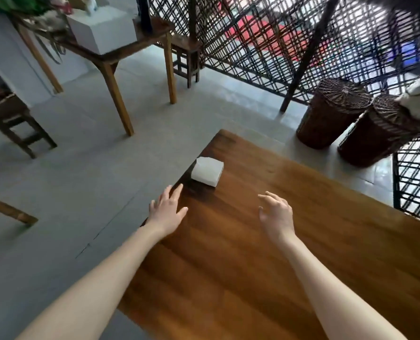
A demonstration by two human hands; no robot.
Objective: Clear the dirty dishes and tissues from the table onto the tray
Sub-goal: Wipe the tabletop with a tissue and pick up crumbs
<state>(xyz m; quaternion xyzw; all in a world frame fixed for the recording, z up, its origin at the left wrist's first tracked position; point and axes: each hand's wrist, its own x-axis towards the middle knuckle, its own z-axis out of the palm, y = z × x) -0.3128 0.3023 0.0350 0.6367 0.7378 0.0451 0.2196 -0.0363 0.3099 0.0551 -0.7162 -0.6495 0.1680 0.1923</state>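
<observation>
**Hands Positioned Above Tabletop, Tissue Pack at Left Edge**

1. Tabletop [253, 266]: dark wood planks, running diagonally from the lower middle of the view to the right. Its far corner lies near the centre of the view.

2. White tissue pack [207, 171]: a flat, square white block (contents not legible). It rests on the tabletop against the left edge, near the far corner.

3. Left hand [167, 212]: palm down, fingers straight and slightly spread, holding nothing. It sits over the tabletop's left edge, just short of the white tissue pack and not touching it.

4. Right hand [276, 214]: palm down, fingers loosely bent and apart, holding nothing. It hovers over the tabletop, to the right of the pack and apart from it. Whether either hand touches the wood cannot be told.

5. Surroundings: grey floor [81, 168] to the left. Two lidded wicker baskets [331, 111] stand beyond the far corner, beside a black lattice screen [265, 40]. A wooden side table [115, 60] at upper left carries a white box [102, 29]. A dark stool [12, 119] stands at far left.
</observation>
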